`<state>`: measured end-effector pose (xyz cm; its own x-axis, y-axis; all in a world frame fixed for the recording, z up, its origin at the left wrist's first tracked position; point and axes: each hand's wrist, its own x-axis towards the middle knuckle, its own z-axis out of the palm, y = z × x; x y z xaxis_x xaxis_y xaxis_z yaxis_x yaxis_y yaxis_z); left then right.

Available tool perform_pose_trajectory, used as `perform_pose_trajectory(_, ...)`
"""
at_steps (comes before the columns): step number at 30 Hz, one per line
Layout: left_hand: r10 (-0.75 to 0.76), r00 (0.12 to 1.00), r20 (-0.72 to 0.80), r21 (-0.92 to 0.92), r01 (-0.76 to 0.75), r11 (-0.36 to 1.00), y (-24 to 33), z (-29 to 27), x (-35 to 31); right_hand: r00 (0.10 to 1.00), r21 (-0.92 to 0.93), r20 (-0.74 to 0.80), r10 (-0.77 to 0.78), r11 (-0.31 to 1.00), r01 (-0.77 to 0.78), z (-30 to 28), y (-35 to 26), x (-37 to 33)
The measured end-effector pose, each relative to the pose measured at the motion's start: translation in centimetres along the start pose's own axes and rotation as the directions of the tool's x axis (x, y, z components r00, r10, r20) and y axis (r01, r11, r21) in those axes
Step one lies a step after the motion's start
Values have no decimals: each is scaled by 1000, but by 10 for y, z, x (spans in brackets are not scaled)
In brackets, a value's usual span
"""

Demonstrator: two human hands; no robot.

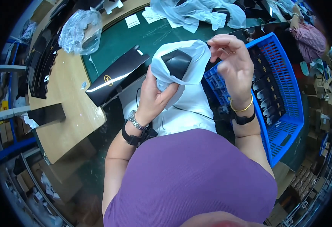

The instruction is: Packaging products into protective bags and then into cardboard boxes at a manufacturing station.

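Observation:
My left hand [154, 92] is wrapped round a thin white bag [198, 72] and holds it upright before my chest. The mouth of the bag gapes toward me, and inside sits a dark, smooth black thing [177, 63]; its lower part is hidden by the bag. At the right rim of the bag is my right hand [236, 62], raised with its fingers loosely curled and apart. I cannot tell whether its fingertips touch the rim. Left of the bag, a glossy black carton [116, 77] with a gold oval mark lies on the green table [116, 38].
To the right stands a blue plastic basket [294, 102] holding a row of black packages [270, 83] with gold marks. Clear plastic bags [82, 32], white bags [200, 13] and paper slips [132, 21] lie around the far side. A wooden board [71, 125] is at left. Another person's sleeve [310, 39] shows far right.

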<state>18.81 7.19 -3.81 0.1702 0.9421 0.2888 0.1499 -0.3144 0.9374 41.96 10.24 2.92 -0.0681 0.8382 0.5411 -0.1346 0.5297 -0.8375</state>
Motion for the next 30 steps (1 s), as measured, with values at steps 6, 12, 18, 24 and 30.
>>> perform_pose_trajectory(6, -65, 994, 93, -44, 69, 997, -2, -5, -13, 895, -522, 400, -195, 755, 397, 5, 1, -13)
perform_pose_trajectory(12, -214, 908, 360, -150, 283, 947, -9, -7, -21, 996, -27, 78, 44, 999, -42, 7, 8, -42)
perform_pose_trajectory(18, -225, 878, 422, -199, 332, 922, -15, -3, -25, 999, 166, -4, 41, 985, -40, 5, 17, -32)
perform_pose_trajectory(24, -297, 916, 268, -301, 373, 878, -27, -8, -38, 994, -40, -100, -42, 998, 38, 8, 22, -21)
perform_pose_trajectory(30, -370, 848, 380, -315, 494, 810, -36, -14, -45, 797, 34, 203, 568, 810, -586, 16, 47, -39)
